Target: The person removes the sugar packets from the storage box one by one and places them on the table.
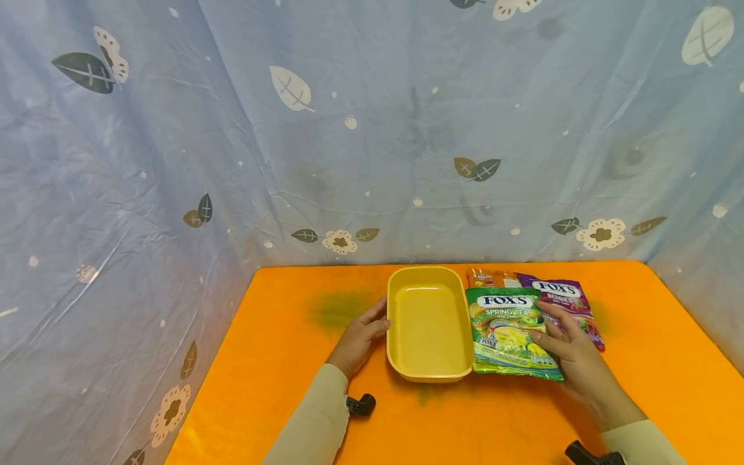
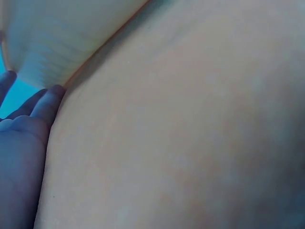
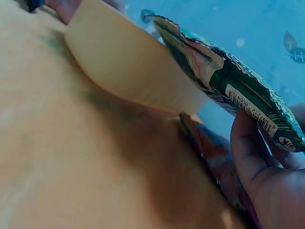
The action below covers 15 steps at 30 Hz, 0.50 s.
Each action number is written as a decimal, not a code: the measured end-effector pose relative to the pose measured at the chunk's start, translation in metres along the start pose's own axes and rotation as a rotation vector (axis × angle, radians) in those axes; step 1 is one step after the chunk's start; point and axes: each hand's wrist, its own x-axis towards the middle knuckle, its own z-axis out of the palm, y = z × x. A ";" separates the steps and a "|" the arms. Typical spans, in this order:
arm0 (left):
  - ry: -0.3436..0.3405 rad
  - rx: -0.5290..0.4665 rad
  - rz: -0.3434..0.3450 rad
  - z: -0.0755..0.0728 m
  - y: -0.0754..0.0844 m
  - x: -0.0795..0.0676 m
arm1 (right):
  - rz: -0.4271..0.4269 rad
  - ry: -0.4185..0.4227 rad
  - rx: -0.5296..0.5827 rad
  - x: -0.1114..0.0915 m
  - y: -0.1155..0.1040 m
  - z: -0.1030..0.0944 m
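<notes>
A yellow plastic tray (image 1: 430, 329) stands on the orange table, and my left hand (image 1: 361, 336) rests against its left side. In the left wrist view the fingertips (image 2: 56, 90) touch the low outer wall of the tray (image 2: 71, 33). My right hand (image 1: 572, 358) pinches the right edge of a green Fox's Spring Tea candy bag (image 1: 508, 332), thumb in front. In the right wrist view this bag (image 3: 228, 76) is raised above the table, its barcode side showing. Behind it lie a purple Fox's Berries bag (image 1: 566, 300) and an orange candy bag (image 1: 491, 279), partly hidden.
The orange table (image 1: 279, 361) ends at a pale blue leaf-print curtain (image 1: 372, 161) that hangs behind and on both sides. Black wrist-camera mounts (image 1: 361, 405) sit at both sleeves.
</notes>
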 end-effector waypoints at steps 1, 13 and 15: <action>-0.002 -0.004 -0.002 0.000 -0.001 0.000 | 0.006 0.007 -0.004 -0.002 0.002 -0.003; 0.013 0.018 0.005 0.001 0.000 -0.001 | 0.147 0.093 -0.238 -0.023 0.022 -0.007; 0.016 0.021 0.005 0.000 0.000 -0.001 | 0.155 0.075 -0.215 -0.026 0.023 -0.007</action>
